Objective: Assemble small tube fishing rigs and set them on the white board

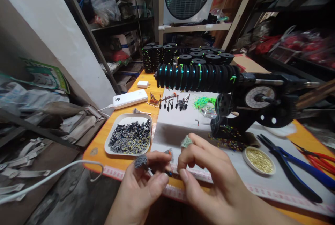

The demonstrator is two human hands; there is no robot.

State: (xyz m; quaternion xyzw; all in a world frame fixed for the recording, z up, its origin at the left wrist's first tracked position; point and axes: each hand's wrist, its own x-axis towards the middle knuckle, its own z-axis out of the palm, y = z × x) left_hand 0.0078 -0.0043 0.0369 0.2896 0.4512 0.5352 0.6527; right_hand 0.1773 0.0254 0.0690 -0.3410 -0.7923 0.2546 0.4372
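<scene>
My left hand [146, 184] is at the front edge of the table, its thumb and fingers curled around something small. Grey wrapping covers one of its fingers. Close beside it, my right hand [209, 169] has thumb and forefinger pinched together, with pale green wrapping on one finger. A tiny dark blue piece [169, 174] shows between the two hands; what it belongs to is hidden by the fingers. Just beyond the fingertips lies a small grey and orange piece [169, 153]. To the left stands a white tray [106, 144] with many small black, grey and yellow cylinders.
A black machine [232, 120] carries a row of black spools [199, 78] wound with shiny thread. Blue-handled pliers [290, 165] and a dish of gold bits [259, 161] lie right. A white power bank [130, 99] and stacked black spools [206, 55] sit further back.
</scene>
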